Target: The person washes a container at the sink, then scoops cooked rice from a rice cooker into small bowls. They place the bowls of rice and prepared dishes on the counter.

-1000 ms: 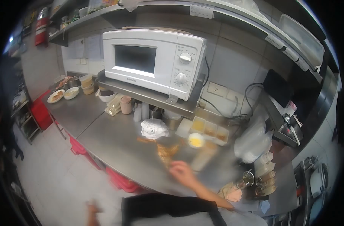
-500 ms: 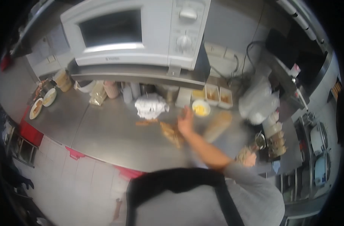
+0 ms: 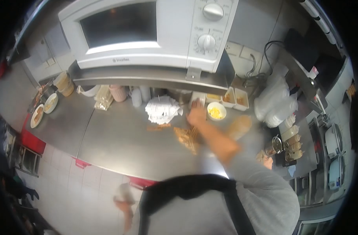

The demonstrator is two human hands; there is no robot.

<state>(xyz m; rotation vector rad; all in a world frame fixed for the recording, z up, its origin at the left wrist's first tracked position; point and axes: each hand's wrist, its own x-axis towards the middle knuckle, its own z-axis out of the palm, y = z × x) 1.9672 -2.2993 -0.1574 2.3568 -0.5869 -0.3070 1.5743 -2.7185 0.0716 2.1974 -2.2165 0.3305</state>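
My right hand [image 3: 196, 112] reaches over the counter, its fingers stretched to the near edge of a white container [image 3: 198, 96]. Just right of it stands a white bowl [image 3: 216, 111] with yellow pieces. Below the hand lies a brown-and-tan patterned item [image 3: 187, 140], perhaps bread or wrapping; beside it is a thin brown strip [image 3: 159, 127]. A blurred tan, rounded item [image 3: 240, 127] is right of my forearm. Low on the left, my left hand [image 3: 125, 204] is blurred, closed around a light grey item [image 3: 125, 191] I cannot make out.
A white microwave [image 3: 147, 35] sits on a shelf above the steel counter [image 3: 120, 145]. Crumpled white paper [image 3: 163, 109] lies beneath. Several bottles [image 3: 292, 139] and plastic bags [image 3: 275, 103] stand right. Another hand [image 3: 266, 159], apparently someone else's, shows beyond my sleeve. Two oval dishes [image 3: 37, 116] are far left.
My right hand has moved up and back, to the white container. My left hand has risen further into view with the grey item. The hand at the right is now more covered by my sleeve.
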